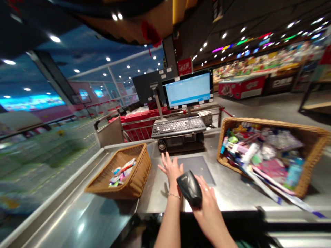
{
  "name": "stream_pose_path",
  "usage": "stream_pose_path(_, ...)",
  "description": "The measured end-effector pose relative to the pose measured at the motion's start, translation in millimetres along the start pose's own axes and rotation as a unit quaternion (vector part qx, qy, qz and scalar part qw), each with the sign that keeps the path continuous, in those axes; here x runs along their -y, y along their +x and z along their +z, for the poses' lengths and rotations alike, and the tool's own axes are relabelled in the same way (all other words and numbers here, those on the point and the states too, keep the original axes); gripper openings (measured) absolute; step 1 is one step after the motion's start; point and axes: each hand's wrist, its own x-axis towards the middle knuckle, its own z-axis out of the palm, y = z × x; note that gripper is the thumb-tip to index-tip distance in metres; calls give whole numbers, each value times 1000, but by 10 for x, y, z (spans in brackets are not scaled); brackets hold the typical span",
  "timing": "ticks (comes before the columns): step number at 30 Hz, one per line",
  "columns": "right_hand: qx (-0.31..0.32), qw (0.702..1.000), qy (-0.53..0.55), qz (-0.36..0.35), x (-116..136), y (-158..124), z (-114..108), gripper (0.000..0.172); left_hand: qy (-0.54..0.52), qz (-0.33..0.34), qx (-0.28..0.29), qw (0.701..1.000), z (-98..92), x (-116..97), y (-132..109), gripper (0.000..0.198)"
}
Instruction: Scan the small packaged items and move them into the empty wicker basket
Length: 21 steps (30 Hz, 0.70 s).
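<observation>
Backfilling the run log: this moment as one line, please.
right hand: holds black scanner | left hand: open | smaller basket: left | larger basket: right

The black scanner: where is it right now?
The scanner is in the grip of the right hand, low near the middle of the head view, with the left hand on its left and the larger basket farther right.

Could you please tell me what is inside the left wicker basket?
The basket holds a small heap of colourful items, too blurred to identify; whatever lies beneath them is covered.
</observation>
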Motion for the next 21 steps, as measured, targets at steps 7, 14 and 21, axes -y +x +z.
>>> stream_pose_path(7, -19, 1000, 4, 5, -93, -34, -31, 57, -11, 13, 13, 1000, 81, -95, -38, 32)
stream_pose_path(14, -49, 999, -1, -7, -180, -45, -49, 55, -14, 29, 11, 999, 142, -174, -43, 34)
stream_pose_path(21, -61, 998, 0, -2, -210, -55, -76, 57, -15, 31, 18, 999, 172, -229, -35, 34)
